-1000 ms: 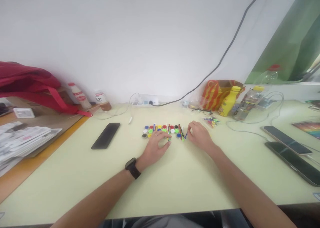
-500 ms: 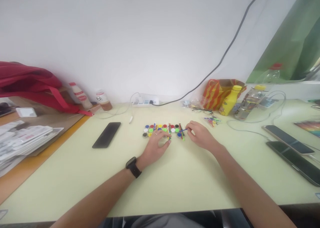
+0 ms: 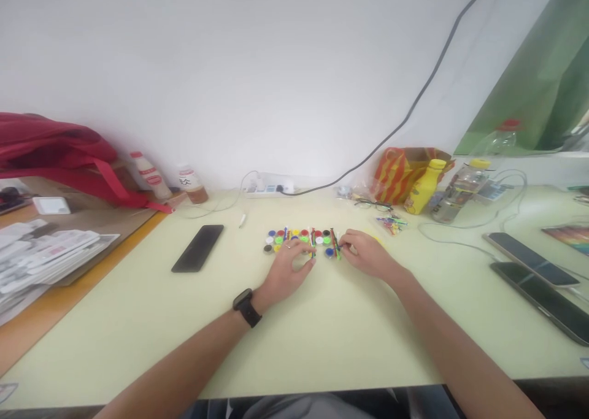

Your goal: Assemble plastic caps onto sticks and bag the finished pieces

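My left hand [image 3: 288, 270], a black watch on its wrist, rests over the rows of coloured round discs [image 3: 304, 233]. Its thumb and forefinger are apart, their tips touching or close by the lower end of an upright line of thin coloured sticks [image 3: 313, 238]. Pinched closed, my right hand [image 3: 365, 253] is at a second line of sticks [image 3: 335, 241] on the right. A small blue stick, partly hidden, is at its fingertips. Just left of that line lies a blue disc [image 3: 329, 253]. My left fingers cover some of the discs.
Behind my right hand is a pile of loose coloured sticks [image 3: 392, 224], with glasses [image 3: 373, 204] farther back. A phone [image 3: 197, 248] lies left. Yellow bottle [image 3: 426, 187], clear bottle [image 3: 460, 192] and striped bag [image 3: 389, 176] stand back right. More phones [image 3: 531, 258] lie right.
My right hand has shifted slightly down and left, bringing the blue stick in against the right line of sticks. My left hand stays nearly still.
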Demonstrator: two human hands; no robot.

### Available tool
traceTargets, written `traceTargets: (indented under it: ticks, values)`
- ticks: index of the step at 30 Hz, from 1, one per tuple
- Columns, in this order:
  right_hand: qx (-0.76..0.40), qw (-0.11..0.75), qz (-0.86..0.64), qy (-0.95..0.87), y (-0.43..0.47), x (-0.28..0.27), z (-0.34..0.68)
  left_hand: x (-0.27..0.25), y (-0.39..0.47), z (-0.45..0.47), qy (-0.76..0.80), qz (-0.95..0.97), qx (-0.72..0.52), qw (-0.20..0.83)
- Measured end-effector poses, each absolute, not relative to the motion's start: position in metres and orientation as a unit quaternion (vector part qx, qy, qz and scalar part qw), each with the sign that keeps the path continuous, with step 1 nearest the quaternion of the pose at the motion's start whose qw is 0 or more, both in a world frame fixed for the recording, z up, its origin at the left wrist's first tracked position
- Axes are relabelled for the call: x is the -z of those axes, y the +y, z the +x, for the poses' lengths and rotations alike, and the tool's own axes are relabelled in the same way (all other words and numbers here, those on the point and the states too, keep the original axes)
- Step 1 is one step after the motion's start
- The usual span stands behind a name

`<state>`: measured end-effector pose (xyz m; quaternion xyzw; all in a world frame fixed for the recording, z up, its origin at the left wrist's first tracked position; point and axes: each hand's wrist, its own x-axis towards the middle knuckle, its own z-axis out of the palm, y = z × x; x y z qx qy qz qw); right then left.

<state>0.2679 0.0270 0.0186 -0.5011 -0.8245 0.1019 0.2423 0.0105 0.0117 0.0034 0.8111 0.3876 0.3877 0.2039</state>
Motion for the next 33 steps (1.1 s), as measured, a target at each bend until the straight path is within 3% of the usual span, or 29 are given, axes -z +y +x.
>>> traceTargets:
  ticks: [10, 15, 25, 33]
  values:
    - [-0.314, 0.309, -0.426, -0.79, 0.022, -0.027, 0.259, -0.012, 0.0, 0.01, 0.344, 0.889, -0.264, 0.147]
    - [-0.327, 0.364, -0.433, -0.757, 0.02, -0.032, 0.258, -0.013, -0.003, 0.012, 0.321, 0.896, -0.271, 0.142]
    - [-0.359, 0.395, -0.419, -0.734, 0.023, -0.027, 0.253, -0.014, -0.003, 0.011, 0.309, 0.862, -0.308, 0.258]
    - [-0.407, 0.443, -0.373, -0.706, 0.014, -0.029, 0.239, -0.004, 0.013, 0.012, 0.364, 0.717, -0.431, 0.41]
